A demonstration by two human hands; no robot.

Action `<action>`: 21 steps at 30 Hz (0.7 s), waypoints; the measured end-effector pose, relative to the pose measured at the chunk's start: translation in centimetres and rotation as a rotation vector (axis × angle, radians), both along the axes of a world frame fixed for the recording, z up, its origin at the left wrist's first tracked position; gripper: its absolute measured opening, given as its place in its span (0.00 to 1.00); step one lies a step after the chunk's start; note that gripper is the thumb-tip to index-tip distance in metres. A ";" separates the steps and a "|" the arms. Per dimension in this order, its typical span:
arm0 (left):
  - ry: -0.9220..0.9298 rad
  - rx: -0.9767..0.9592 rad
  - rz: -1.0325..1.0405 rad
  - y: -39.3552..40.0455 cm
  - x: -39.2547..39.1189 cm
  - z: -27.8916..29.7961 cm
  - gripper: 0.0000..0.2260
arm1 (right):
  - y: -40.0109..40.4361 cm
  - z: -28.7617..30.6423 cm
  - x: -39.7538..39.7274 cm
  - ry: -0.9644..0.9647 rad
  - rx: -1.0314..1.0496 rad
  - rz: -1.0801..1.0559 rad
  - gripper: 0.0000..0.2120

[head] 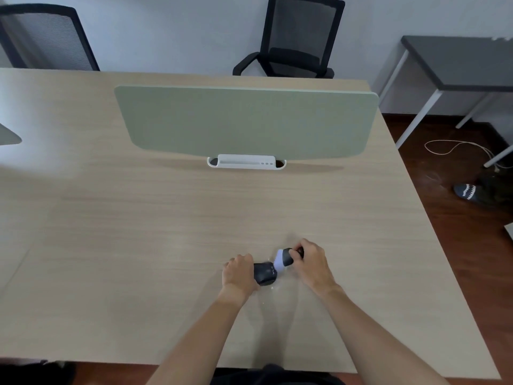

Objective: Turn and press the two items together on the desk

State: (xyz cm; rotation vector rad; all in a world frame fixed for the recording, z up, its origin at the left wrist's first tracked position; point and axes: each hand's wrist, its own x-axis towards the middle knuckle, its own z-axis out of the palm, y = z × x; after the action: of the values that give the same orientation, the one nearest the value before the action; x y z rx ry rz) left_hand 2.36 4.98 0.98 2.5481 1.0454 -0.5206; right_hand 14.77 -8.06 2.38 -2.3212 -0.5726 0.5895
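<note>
A small dark object [266, 273] with a white middle section [281, 262] is held low over the near part of the pale wooden table [138, 232], one end in each hand, so both ends are steadied at once. The left hand [239, 273] is wrapped around the thicker dark end, fingers curled about it. The right hand [313, 262] is closed on the narrower dark end, fingers pinching it. A green divider panel [247, 120] is seen farther back.
</note>
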 end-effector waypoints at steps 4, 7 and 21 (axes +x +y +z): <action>-0.020 0.009 -0.031 0.1 -0.3 -0.2 0.15 | 1.0 0.2 -1.2 0.250 0.083 -0.022 0.07; -0.025 0.021 -0.084 0.3 -0.6 -0.1 0.13 | 1.0 -0.7 -1.7 0.202 -0.023 0.031 0.05; -0.206 -0.184 0.215 -2.2 -2.4 -0.1 0.31 | 1.4 -0.6 -2.2 0.255 -0.013 0.061 0.06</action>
State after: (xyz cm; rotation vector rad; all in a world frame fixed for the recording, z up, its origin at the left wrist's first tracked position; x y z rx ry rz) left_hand -0.05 2.74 0.92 2.2402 1.1224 -0.2753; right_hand 12.53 -6.68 1.76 -2.2014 -0.5208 0.9043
